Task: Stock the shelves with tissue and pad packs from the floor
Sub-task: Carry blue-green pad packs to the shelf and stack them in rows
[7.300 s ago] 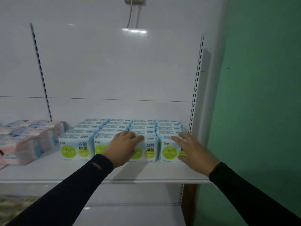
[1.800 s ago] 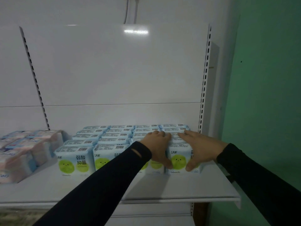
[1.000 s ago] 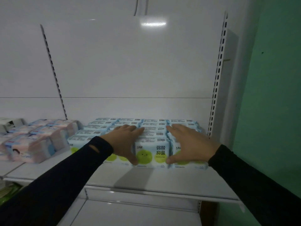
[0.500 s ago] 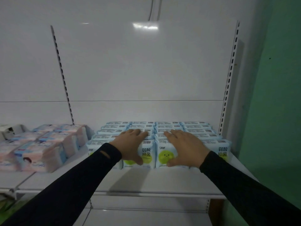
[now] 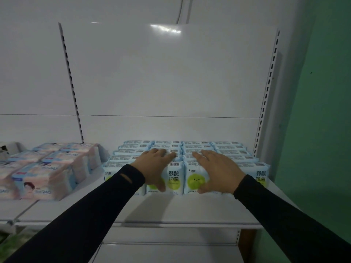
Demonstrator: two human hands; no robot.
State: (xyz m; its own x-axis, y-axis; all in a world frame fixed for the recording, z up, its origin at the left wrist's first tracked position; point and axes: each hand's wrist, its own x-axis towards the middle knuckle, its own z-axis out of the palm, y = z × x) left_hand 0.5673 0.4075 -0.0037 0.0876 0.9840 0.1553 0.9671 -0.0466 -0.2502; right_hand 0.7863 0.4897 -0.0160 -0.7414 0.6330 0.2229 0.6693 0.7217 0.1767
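Note:
Light-blue pad packs with a green smiling face [image 5: 195, 179] stand in several tight rows on the white shelf [image 5: 171, 211]. My left hand [image 5: 154, 168] lies over the front packs left of the middle, fingers on their tops and thumb down the front face. My right hand [image 5: 216, 169] lies the same way over the front packs just right of the middle, thumb low on the front. The fingers of both hands are spread and fairly straight, pressing on the packs. Pink tissue packs [image 5: 45, 173] sit in a block on the shelf to the left.
A green wall [image 5: 319, 130] closes the right side past the slotted upright [image 5: 266, 95]. The shelf back panel is white. A lower shelf [image 5: 165, 251] shows below. The shelf's front strip in front of the packs is bare.
My hands have shifted left along the front row, from the rightmost packs to the middle ones. The view has swung so the blue block sits more centred.

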